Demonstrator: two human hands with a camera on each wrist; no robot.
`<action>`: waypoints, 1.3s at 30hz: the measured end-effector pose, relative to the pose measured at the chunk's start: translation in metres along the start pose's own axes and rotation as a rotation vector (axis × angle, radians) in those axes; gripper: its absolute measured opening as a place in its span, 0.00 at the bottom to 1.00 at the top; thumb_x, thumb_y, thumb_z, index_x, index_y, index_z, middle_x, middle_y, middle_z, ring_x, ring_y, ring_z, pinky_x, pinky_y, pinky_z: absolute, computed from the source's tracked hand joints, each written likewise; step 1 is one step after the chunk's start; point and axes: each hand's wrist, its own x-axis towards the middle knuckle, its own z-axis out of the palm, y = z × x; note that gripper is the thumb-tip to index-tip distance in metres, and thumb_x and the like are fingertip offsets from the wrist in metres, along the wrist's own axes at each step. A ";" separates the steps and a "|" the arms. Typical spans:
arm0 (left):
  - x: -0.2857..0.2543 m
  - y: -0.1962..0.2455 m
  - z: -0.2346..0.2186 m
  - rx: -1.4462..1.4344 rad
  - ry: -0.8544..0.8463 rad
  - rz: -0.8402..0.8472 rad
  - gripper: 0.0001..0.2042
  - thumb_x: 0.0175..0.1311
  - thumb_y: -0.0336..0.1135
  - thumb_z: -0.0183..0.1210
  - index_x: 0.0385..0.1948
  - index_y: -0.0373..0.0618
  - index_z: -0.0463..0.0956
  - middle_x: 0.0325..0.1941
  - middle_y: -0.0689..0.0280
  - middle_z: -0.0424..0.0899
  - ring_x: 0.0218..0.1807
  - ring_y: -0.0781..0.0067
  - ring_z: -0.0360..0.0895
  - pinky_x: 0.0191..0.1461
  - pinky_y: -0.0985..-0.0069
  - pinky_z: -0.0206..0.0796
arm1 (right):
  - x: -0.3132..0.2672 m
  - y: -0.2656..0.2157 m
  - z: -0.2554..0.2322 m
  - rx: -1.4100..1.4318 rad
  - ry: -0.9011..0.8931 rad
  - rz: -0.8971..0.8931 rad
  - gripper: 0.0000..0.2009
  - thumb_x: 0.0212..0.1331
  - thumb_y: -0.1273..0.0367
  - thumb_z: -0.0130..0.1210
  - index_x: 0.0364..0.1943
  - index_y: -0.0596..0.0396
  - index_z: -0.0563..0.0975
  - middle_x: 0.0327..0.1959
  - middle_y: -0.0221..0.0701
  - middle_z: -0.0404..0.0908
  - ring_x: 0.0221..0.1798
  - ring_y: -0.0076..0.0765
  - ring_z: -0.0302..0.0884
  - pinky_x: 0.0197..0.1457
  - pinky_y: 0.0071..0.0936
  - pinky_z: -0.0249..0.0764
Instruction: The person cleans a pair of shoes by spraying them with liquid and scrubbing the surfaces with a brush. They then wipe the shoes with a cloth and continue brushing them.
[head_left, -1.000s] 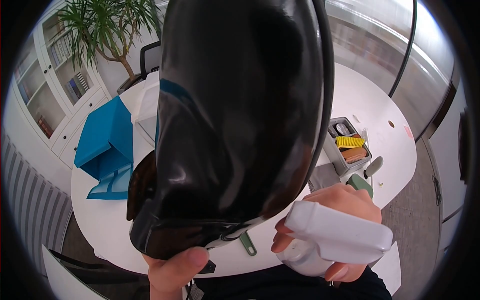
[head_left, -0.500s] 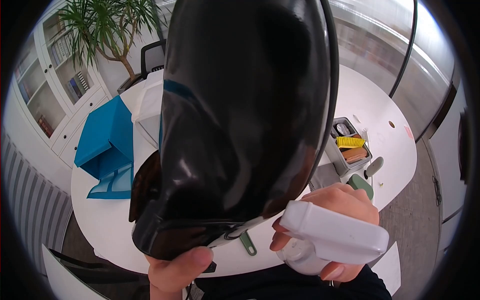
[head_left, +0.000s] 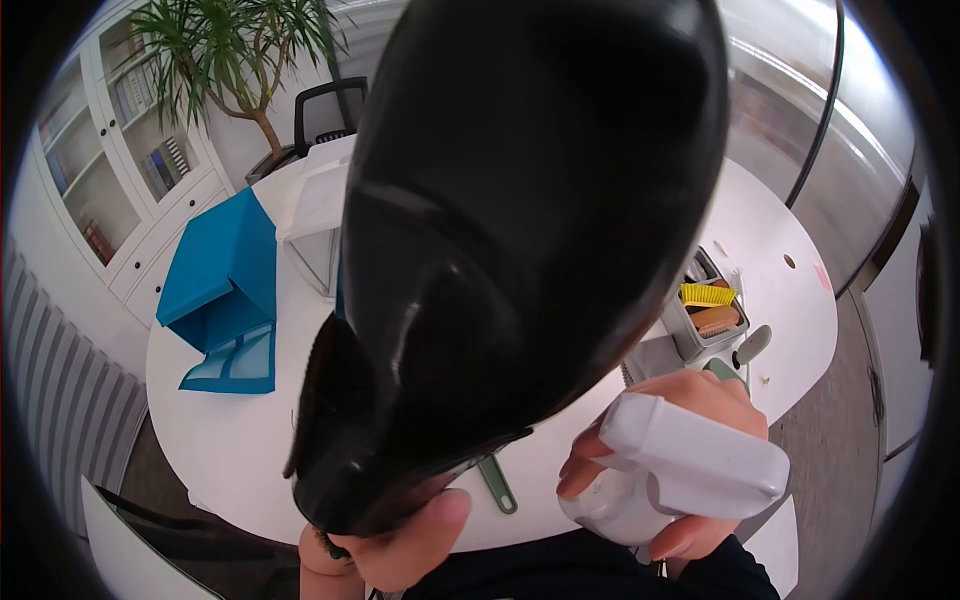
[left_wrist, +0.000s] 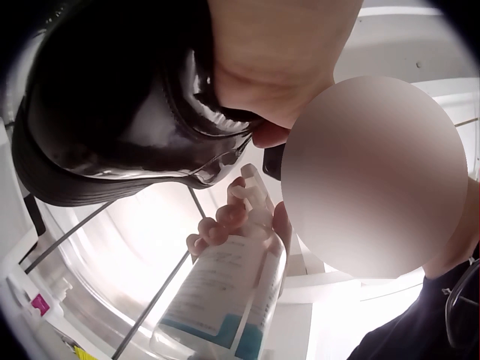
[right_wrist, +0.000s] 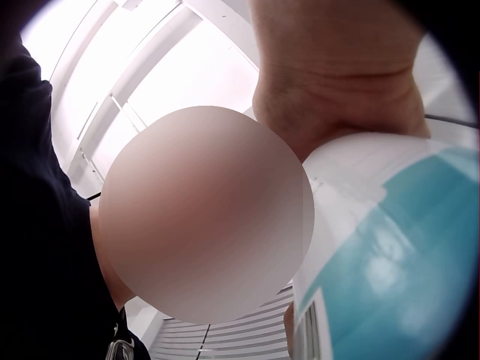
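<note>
A glossy black shoe (head_left: 540, 200) fills the middle of the head view, held up close to the camera above the table. My left hand (head_left: 415, 545) grips it at its lower end, the thumb lying along the near side. The left wrist view shows the shoe's thick ridged sole (left_wrist: 67, 184). In my right hand (head_left: 705, 400) is a spray bottle (head_left: 700, 465) with a white trigger head, fingers wrapped round its neck. Its clear body has a white and teal label (left_wrist: 217, 277). From the left wrist, the nozzle appears just below the shoe.
On the white table (head_left: 230, 450) lies an open blue fabric box (head_left: 225, 275) at left, beside a white box (head_left: 315, 225). At right stands a grey organizer (head_left: 695, 345) with a yellow brush (head_left: 708, 295) and other items. A green handle (head_left: 497, 487) lies near the front edge.
The shoe has swung right and turned, so the sole edge along its right side is hidden now. My left hand moved right with it. The spray bottle has shifted only slightly.
</note>
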 end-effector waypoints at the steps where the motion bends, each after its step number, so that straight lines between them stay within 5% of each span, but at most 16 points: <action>1: 0.002 0.000 0.003 -0.002 0.004 0.003 0.31 0.54 0.33 0.71 0.63 0.38 0.73 0.53 0.63 0.86 0.50 0.69 0.85 0.57 0.77 0.77 | 0.001 0.000 0.001 0.001 -0.004 -0.003 0.34 0.57 0.54 0.70 0.55 0.69 0.70 0.42 0.52 0.86 0.41 0.51 0.90 0.47 0.39 0.85; 13: 0.045 0.011 0.024 -0.053 0.003 0.006 0.32 0.53 0.33 0.71 0.62 0.38 0.73 0.53 0.62 0.85 0.51 0.67 0.84 0.58 0.75 0.77 | 0.001 0.000 0.008 0.024 -0.003 -0.008 0.32 0.57 0.53 0.70 0.50 0.71 0.71 0.42 0.54 0.86 0.40 0.52 0.90 0.47 0.38 0.85; 19: 0.044 0.005 0.023 -0.080 -0.025 -0.018 0.32 0.52 0.32 0.72 0.62 0.39 0.73 0.53 0.61 0.85 0.52 0.66 0.84 0.58 0.74 0.77 | -0.008 -0.002 0.017 -0.094 0.218 0.175 0.30 0.57 0.54 0.69 0.45 0.73 0.75 0.46 0.54 0.86 0.43 0.53 0.89 0.50 0.38 0.83; 21: 0.039 0.003 0.020 -0.088 -0.037 -0.029 0.32 0.52 0.32 0.72 0.62 0.39 0.73 0.54 0.61 0.85 0.52 0.66 0.84 0.58 0.74 0.77 | -0.004 0.025 0.006 0.193 0.090 -0.299 0.34 0.55 0.58 0.70 0.55 0.76 0.72 0.51 0.57 0.83 0.49 0.55 0.87 0.58 0.40 0.79; 22: 0.035 0.000 0.019 -0.092 -0.041 -0.033 0.32 0.51 0.32 0.72 0.62 0.39 0.73 0.54 0.61 0.85 0.52 0.66 0.84 0.58 0.74 0.77 | -0.009 0.017 0.004 0.189 0.094 -0.296 0.34 0.55 0.58 0.70 0.55 0.76 0.72 0.51 0.57 0.83 0.49 0.55 0.87 0.58 0.40 0.79; 24: 0.036 0.000 0.020 -0.097 -0.046 -0.037 0.32 0.51 0.32 0.72 0.62 0.39 0.73 0.54 0.60 0.85 0.53 0.65 0.84 0.58 0.73 0.76 | -0.021 -0.006 0.000 0.300 0.102 0.105 0.39 0.52 0.64 0.70 0.63 0.77 0.65 0.56 0.61 0.79 0.54 0.58 0.84 0.63 0.44 0.76; 29: 0.041 0.002 0.022 -0.098 -0.042 -0.040 0.33 0.50 0.32 0.72 0.62 0.39 0.73 0.54 0.60 0.85 0.53 0.65 0.84 0.59 0.73 0.76 | -0.019 -0.003 0.001 0.370 0.139 0.095 0.44 0.50 0.64 0.72 0.68 0.75 0.60 0.54 0.60 0.81 0.53 0.62 0.85 0.62 0.46 0.77; 32: 0.038 0.003 0.019 -0.096 -0.036 -0.036 0.33 0.50 0.32 0.72 0.62 0.39 0.74 0.54 0.59 0.85 0.53 0.64 0.84 0.59 0.72 0.76 | -0.012 -0.006 0.005 0.160 -0.013 0.070 0.45 0.49 0.61 0.74 0.68 0.71 0.63 0.53 0.56 0.82 0.49 0.62 0.86 0.57 0.48 0.80; 34: 0.033 0.003 0.014 -0.097 -0.032 -0.035 0.33 0.50 0.32 0.72 0.62 0.39 0.74 0.54 0.59 0.85 0.54 0.64 0.84 0.59 0.72 0.76 | -0.014 -0.009 0.036 0.360 0.562 0.152 0.43 0.47 0.56 0.77 0.65 0.68 0.69 0.53 0.55 0.83 0.42 0.61 0.88 0.49 0.51 0.83; 39: 0.028 0.004 0.008 -0.110 -0.026 -0.024 0.33 0.49 0.32 0.72 0.62 0.39 0.74 0.55 0.59 0.85 0.54 0.63 0.83 0.59 0.71 0.76 | -0.010 -0.016 0.028 0.026 0.497 0.317 0.45 0.43 0.46 0.77 0.58 0.67 0.75 0.49 0.53 0.85 0.37 0.57 0.89 0.43 0.50 0.85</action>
